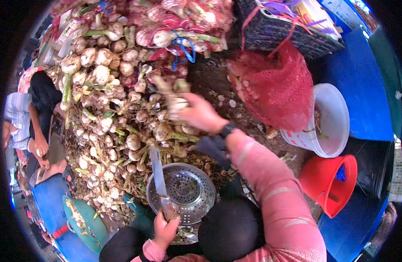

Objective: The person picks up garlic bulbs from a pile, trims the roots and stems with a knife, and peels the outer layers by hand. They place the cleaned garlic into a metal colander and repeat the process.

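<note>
My left hand [165, 230] is closed round the handle of a broad-bladed knife [157, 172], whose blade points away from me over the left rim of a metal colander [201, 187]. Inside the colander, only perforated metal shows. My right hand [200, 114] is stretched out over a large heap of garlic [102, 75], its fingers round a garlic bulb [178, 104] with a thick stalk. Motion blurs this bulb, and the fingertips are partly hidden. Many bulbs in the heap have roots and cut stalks, with dry skins and loose leaves among them.
A red mesh sack [275, 87] leans by a white bucket [333, 120] on the right, with a red bucket [312, 185] nearer me. A black crate [288, 32] stands behind. At far left sits another person [19, 113], beside a green lid-like tray [89, 222].
</note>
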A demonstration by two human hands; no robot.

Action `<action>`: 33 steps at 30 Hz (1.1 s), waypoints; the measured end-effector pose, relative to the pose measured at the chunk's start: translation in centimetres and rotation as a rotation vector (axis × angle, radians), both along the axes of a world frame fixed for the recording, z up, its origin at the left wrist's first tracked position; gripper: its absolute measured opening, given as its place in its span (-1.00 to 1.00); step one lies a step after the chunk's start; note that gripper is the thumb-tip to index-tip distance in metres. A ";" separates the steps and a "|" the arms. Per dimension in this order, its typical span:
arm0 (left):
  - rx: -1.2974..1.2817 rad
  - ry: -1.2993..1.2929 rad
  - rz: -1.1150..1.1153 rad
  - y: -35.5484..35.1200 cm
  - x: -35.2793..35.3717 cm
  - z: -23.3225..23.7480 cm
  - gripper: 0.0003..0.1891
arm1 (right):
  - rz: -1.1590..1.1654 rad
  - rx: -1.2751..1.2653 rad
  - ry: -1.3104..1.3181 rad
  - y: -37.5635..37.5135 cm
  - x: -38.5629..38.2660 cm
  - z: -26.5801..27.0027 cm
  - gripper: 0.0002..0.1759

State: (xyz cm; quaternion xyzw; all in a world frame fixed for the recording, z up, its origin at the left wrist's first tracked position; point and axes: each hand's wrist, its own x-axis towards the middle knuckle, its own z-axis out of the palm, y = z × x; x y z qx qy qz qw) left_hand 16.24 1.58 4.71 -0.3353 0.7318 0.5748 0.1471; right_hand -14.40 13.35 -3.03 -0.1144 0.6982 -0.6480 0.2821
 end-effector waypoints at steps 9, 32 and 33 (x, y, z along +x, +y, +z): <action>0.013 0.056 0.031 -0.1 0.8 -0.4 -0.62 | -0.221 0.181 0.059 6.6 -2.9 -11.5 -0.75; 0.119 -0.044 0.086 1.1 0.5 0.1 -0.58 | -0.147 1.256 0.140 22.9 5.5 -14.8 -0.48; 0.111 -0.005 0.076 1.1 0.8 0.0 -0.57 | -0.249 1.178 0.155 22.0 6.0 -14.5 -0.49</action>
